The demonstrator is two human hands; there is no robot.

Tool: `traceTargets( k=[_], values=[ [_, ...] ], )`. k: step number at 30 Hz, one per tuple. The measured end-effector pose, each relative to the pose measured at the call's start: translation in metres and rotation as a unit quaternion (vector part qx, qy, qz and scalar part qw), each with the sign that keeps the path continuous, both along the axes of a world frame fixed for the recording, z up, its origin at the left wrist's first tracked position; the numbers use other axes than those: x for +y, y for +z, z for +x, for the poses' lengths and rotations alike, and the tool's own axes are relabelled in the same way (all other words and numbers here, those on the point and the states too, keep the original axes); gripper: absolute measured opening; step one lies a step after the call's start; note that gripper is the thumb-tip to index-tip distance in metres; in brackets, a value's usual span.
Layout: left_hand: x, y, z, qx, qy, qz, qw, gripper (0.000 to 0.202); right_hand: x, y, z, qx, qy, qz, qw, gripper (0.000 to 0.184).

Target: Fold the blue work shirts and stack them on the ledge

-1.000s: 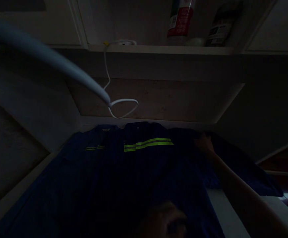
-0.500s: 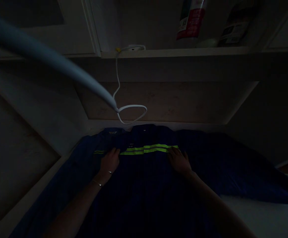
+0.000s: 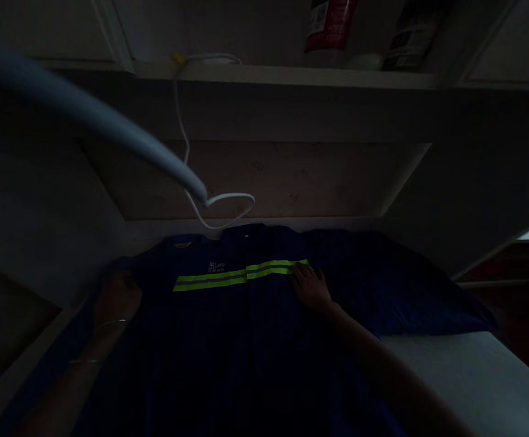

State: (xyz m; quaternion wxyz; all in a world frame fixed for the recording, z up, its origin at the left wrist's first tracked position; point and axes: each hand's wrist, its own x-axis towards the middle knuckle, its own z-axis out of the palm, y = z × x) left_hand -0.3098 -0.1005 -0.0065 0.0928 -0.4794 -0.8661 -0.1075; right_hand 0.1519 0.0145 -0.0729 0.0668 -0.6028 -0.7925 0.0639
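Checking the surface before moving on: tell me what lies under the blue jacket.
The blue jacket lies spread on a pale flat surface, which shows at the right. The left hand and right hand rest on top. Anything else beneath the cloth is covered.

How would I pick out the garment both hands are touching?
Below the wall shelf, a pale flat surface fills the foreground. Spread across it lies a dark blue work jacket, left hand at its edge, right hand on its chest. Only it carries a neon yellow-green reflective stripe.
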Motion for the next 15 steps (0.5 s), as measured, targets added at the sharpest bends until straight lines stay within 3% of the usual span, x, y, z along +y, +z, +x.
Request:
traceTargets(
  k=[4,7,11,15],
  values=[
    [0.053,-0.005,0.062,0.02,-0.172,0.019,0.985,0.05,0.019,0.018,-0.003,-0.005,-0.028,0.01,1.0,0.047],
    [0.082,-0.025,0.08,0.026,-0.216,-0.002,0.976,0.054,0.049,0.034,0.006,-0.009,-0.06,0.051,0.997,0.051],
    [0.088,-0.058,0.055,0.023,-0.185,-0.061,0.981,0.055,0.086,0.039,0.041,-0.025,-0.085,0.059,0.994,0.051],
    [0.073,-0.08,0.017,0.02,-0.177,-0.127,0.976,0.048,0.1,0.019,0.075,-0.047,-0.105,0.02,0.993,0.05]
  ],
)
